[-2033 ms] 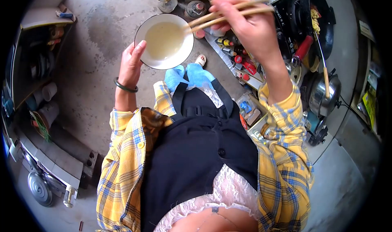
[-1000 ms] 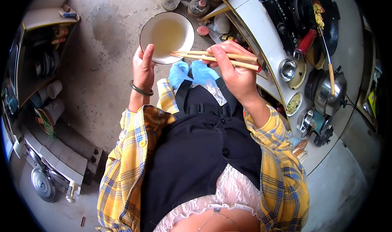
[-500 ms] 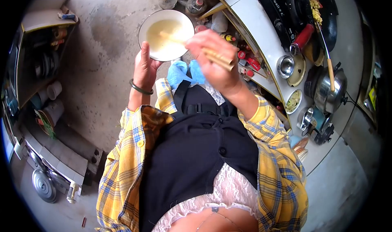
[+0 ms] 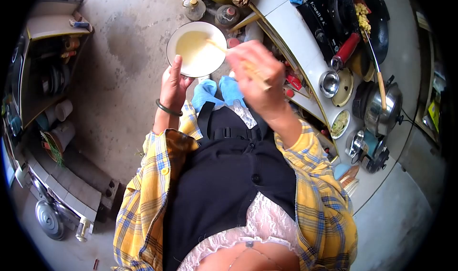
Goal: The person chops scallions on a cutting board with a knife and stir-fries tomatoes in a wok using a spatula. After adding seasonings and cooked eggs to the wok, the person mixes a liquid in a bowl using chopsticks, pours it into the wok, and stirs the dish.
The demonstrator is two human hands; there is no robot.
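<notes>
A white bowl with a dark rim [image 4: 170, 56] holds a pale yellowish liquid [image 4: 193, 46]. My left hand [image 4: 174, 82] grips its near left side, thumb up over the rim and fingers beneath. In my closed right hand [image 4: 257, 75], somewhat smeared by motion, are wooden chopsticks [image 4: 217, 44]. Their thin ends reach over the bowl's right side to the liquid, and their thick ends stick out below the fist. The bowl is in the air above the floor, past my blue-covered feet.
To the right, a counter [image 4: 310, 46] carries a wok [image 4: 379, 27] with yellow food and a long-handled spatula [image 4: 380, 87], a steel pot [image 4: 381, 111], a metal bowl [image 4: 329, 83] and a bowl of shredded food [image 4: 340, 124]. Glass jugs [image 4: 194, 8] stand on the floor ahead.
The bowl has shifted slightly right and down in view. My right hand has moved a little, and the chopstick tips have gone from the bowl's middle toward its upper right side.
</notes>
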